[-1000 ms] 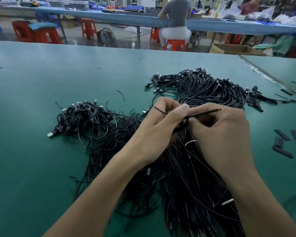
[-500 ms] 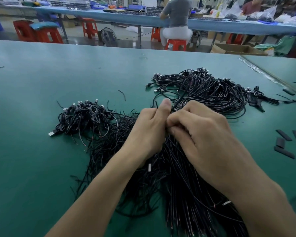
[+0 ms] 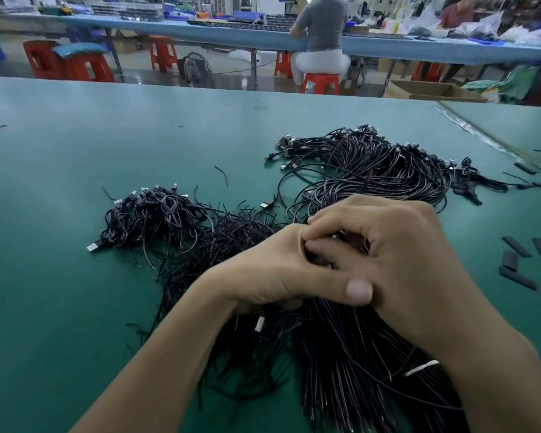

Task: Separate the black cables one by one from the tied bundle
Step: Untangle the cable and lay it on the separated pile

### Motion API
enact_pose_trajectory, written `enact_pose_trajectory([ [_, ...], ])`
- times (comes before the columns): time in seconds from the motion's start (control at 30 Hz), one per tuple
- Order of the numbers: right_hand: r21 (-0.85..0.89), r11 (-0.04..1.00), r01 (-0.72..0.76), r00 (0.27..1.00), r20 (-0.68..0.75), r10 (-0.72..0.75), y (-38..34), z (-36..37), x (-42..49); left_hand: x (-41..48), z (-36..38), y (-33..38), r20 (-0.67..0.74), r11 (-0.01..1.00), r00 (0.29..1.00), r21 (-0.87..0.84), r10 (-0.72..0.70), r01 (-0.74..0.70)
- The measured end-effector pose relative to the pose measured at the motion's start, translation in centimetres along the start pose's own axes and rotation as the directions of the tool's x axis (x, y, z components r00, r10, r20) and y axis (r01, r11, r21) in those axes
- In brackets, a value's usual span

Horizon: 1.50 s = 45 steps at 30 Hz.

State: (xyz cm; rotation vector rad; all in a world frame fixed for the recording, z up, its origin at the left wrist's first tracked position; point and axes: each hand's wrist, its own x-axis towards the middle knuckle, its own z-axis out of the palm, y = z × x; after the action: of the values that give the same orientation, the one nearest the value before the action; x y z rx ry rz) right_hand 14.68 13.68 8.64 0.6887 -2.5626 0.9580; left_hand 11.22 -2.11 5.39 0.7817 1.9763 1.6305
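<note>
Though curled down into the tied bundle [image 3: 341, 354] of black cables at near centre of the green table [image 3: 60, 307], cannot tell what the fingers pinch — tips hidden. Found left hand [image 3: 275, 270] and right hand [image 3: 397, 254] pressed together, left thumb across right. Logged smaller cable heap [image 3: 156, 220] to the left — larger pile [image 3: 372, 164] far right.

Orange stools [image 3: 320, 83] beside long blue workbench [image 3: 200, 30]
</note>
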Motion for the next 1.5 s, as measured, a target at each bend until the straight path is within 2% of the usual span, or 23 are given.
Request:
enact_pose_trajectory([
  [0.07, -0.017, 1.000, -0.008, 1.000, -0.012, 0.008, -0.1, 0.3, 0.0, -0.3, -0.2, 0.0, 0.049, 0.997, 0.998, 0.065, -0.043, 0.040],
  [0.17, -0.070, 0.998, 0.000, 1.000, -0.014, -0.001, -0.3, 0.9, 0.0, -0.1, 0.0, -0.1, -0.070, 0.985, 0.994, 0.145, -0.079, 0.089],
  [0.27, -0.103, 0.995, -0.016, 0.999, -0.039, 0.012, -0.3, 1.0, -0.1, 0.5, 0.5, 0.0, -0.164, 0.976, 0.985, 0.201, -0.050, 0.083],
  [0.37, -0.179, 0.984, -0.020, 0.999, -0.032, 0.014, -0.4, 1.2, -0.2, 0.8, 0.7, 0.0, -0.188, 0.951, 0.982, 0.306, 0.014, 0.045],
  [0.53, -0.167, 0.986, -0.027, 0.999, -0.033, 0.022, -0.3, 1.9, -0.1, 1.3, 1.1, -0.2, -0.289, 0.958, 0.955, 0.286, 0.064, 0.023],
  [0.63, -0.114, 0.992, -0.058, 0.993, -0.107, 0.046, 0.1, 2.4, 0.1, 1.0, 1.1, -0.1, -0.276, 0.997, 0.961, 0.071, 0.022, -0.003],
  [0.73, -0.015, 0.995, -0.102, 0.966, -0.240, 0.095, 0.6, 2.5, 0.3, 0.8, 1.1, 0.3, -0.312, 0.986, 0.944, -0.154, -0.105, 0.059],
  [0.8, 0.019, 0.995, -0.100, 0.941, -0.324, 0.101, 0.6, 2.4, 0.4, 1.0, 1.3, 1.0, -0.314, 0.931, 0.934, -0.361, -0.172, 0.050],
  [0.87, 0.020, 0.997, -0.071, 0.920, -0.384, 0.073, 0.6, 2.2, 0.4, 1.1, 1.6, 1.7, -0.284, 0.839, 0.947, -0.544, -0.150, -0.030],
  [0.97, 0.002, 1.000, -0.024, 0.900, -0.435, 0.022, 0.5, 2.0, 0.5, 1.1, 1.8, 1.8, -0.360, 0.783, 0.922, -0.611, -0.143, -0.117],
  [1.07, 0.077, 0.996, -0.047, 0.879, -0.470, 0.078, 0.6, 2.2, 0.5, 1.5, 1.7, 1.2, -0.470, 0.859, 0.879, -0.481, -0.080, -0.178],
  [1.17, 0.260, 0.958, -0.118, 0.848, -0.476, 0.234, 0.9, 2.5, 0.6, 1.8, 1.6, 0.6, -0.556, 0.955, 0.826, -0.183, 0.096, -0.234],
  [1.23, 0.437, 0.887, -0.150, 0.825, -0.439, 0.355, 1.1, 2.5, 0.9, 1.8, 1.3, 0.3, -0.583, 0.965, 0.780, 0.026, 0.228, -0.262],
  [1.3, 0.648, 0.748, -0.145, 0.817, -0.348, 0.461, 1.1, 2.4, 1.1, 1.6, 1.2, 0.0, -0.595, 0.940, 0.728, 0.229, 0.340, -0.252],
  [1.4, 0.865, 0.477, -0.159, 0.839, -0.136, 0.527, 0.9, 2.4, 1.2, 1.4, 0.8, -0.6, -0.617, 0.838, 0.625, 0.534, 0.479, -0.115],
  [1.47, 0.918, 0.353, -0.183, 0.845, -0.037, 0.534, 1.0, 2.5, 1.2, 1.3, 0.3, -0.7, -0.633, 0.805, 0.572, 0.588, 0.521, -0.081],
  [1.5, 0.932, 0.310, -0.190, 0.843, -0.007, 0.538, 1.1, 2.5, 1.3, 1.2, 0.2, -0.7, -0.634, 0.815, 0.576, 0.570, 0.516, -0.102],
])
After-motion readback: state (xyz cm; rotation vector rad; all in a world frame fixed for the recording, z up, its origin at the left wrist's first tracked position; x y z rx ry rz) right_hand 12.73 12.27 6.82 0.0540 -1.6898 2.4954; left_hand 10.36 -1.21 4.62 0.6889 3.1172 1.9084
